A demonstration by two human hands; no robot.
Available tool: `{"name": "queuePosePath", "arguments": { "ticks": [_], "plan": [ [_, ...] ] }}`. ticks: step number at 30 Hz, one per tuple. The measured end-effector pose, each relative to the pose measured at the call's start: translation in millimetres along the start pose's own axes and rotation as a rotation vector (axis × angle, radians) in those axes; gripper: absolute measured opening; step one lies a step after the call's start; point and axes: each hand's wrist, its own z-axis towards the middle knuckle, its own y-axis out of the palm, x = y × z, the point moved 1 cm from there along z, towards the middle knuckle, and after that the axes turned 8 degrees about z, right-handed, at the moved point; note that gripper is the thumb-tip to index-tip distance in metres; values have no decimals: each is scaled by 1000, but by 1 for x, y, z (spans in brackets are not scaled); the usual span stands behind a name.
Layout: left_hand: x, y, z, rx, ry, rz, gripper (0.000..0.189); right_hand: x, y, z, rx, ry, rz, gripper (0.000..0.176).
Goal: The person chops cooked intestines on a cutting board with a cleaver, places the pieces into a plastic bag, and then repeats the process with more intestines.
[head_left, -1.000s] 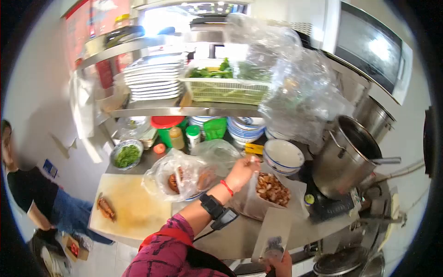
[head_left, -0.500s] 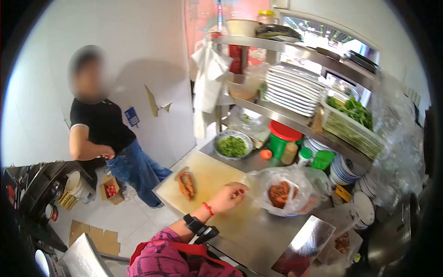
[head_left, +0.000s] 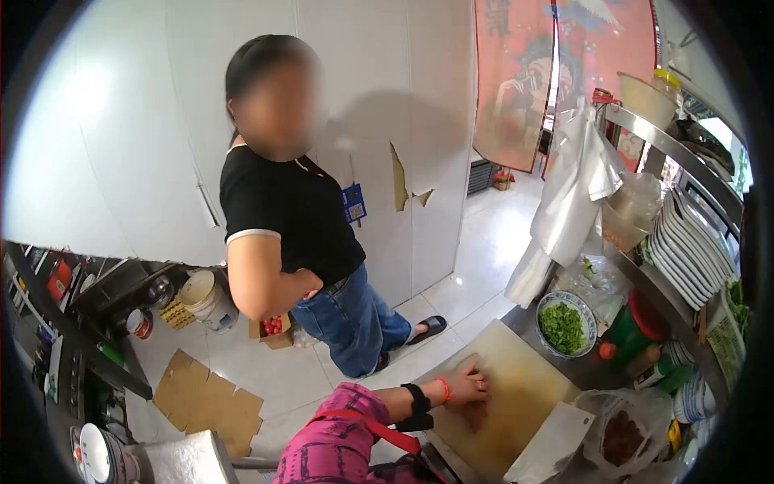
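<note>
My left hand [head_left: 468, 383], with a red band and a black watch at the wrist, is on the cutting board [head_left: 532, 367]. Its fingers are curled over a reddish-brown piece of cooked meat [head_left: 476, 418], which is mostly covered by the hand. To the right of the hand, a broad cleaver blade [head_left: 555, 445] reaches over the board's near right corner. The cleaver's handle end and my right hand lie outside the view. A clear plastic bag [head_left: 592, 403] holding dark red-brown meat [head_left: 622, 437] stands right of the blade.
A bowl of chopped greens [head_left: 564, 324] stands behind the board, near a green tub with a red lid [head_left: 645, 315]. Stacked plates [head_left: 689, 246] fill a steel shelf at right. Another person [head_left: 294, 218] stands at left, beyond the board. Flattened cardboard [head_left: 208, 399] lies on the floor.
The view has swung left. My left hand has moved from the board's right side to the piece of meat and taken hold of it. The cleaver is now over the board's corner.
</note>
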Motion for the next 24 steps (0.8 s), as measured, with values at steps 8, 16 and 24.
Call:
{"name": "queuePosePath", "arguments": {
  "ticks": [8,16,24],
  "plan": [
    [9,8,13,-58,-224,-246,38,64,-39,28,0,-216,-278,34],
    [85,-11,35,-17,-414,-320,50,35,-14,38,109,-80,-644,35],
    [109,-28,48,61,-360,-386,50,32,-7,65,28,-185,-989,27]
  ]
}}
